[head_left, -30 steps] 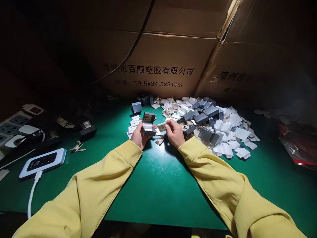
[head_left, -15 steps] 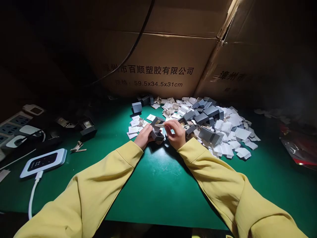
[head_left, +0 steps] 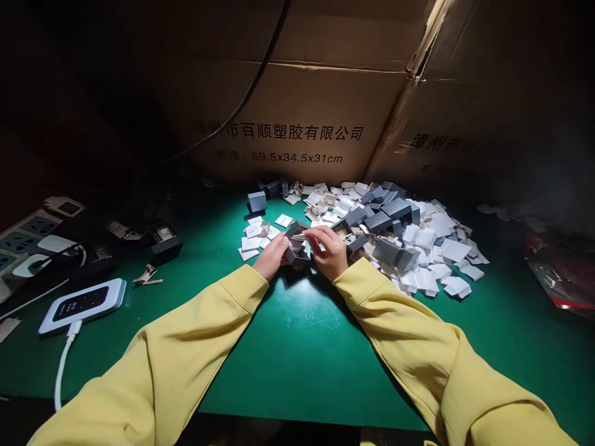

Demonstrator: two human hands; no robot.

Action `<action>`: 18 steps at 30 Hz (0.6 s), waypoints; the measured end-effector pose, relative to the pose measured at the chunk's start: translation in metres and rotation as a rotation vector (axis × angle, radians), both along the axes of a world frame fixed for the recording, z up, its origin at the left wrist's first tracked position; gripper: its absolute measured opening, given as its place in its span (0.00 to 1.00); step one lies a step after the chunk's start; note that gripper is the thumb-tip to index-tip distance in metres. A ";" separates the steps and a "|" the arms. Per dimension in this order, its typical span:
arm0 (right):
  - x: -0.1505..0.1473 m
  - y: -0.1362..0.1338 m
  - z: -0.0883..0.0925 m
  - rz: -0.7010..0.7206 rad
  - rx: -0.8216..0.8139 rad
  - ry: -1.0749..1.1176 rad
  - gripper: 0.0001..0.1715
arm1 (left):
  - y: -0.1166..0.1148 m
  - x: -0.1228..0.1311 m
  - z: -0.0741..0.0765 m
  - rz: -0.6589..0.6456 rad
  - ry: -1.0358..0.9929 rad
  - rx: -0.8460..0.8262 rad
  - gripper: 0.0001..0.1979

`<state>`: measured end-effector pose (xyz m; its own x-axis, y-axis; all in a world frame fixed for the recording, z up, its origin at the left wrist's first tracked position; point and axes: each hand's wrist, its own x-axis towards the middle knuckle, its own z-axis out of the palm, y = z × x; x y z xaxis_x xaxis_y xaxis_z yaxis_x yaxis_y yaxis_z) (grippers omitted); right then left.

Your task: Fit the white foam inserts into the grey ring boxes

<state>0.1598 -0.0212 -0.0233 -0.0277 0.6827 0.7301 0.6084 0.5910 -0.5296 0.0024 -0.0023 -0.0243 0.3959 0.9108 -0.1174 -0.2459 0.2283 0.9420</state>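
Both of my hands meet over a small grey hinged box (head_left: 295,246) at the middle of the green mat (head_left: 297,347). My left hand (head_left: 273,256) grips the box from the left, fingers curled round it. My right hand (head_left: 328,249) pinches a small white card (head_left: 300,236) over the box's open top. Just beyond lies a heap of grey boxes (head_left: 381,218) mixed with white cards (head_left: 434,244). Yellow sleeves cover both arms.
Large cardboard cartons (head_left: 297,111) wall off the back. At the left are a white device on a cable (head_left: 81,303), a power strip (head_left: 23,230) and a dark open box (head_left: 163,240). A red bag (head_left: 560,282) lies at the right edge.
The box was raised and open in my left hand with the card held apart; now the box is lowered to the mat and my right hand has brought the card onto it.
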 end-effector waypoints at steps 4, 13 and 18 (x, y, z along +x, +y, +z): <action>0.001 0.001 0.002 -0.015 0.027 0.007 0.12 | -0.003 0.000 0.005 -0.010 0.075 0.067 0.14; 0.002 0.004 -0.004 -0.089 0.069 0.070 0.07 | -0.006 0.001 0.011 -0.066 0.154 0.102 0.21; 0.001 0.005 -0.003 -0.137 0.021 0.075 0.09 | -0.006 0.001 0.011 -0.048 0.163 0.099 0.19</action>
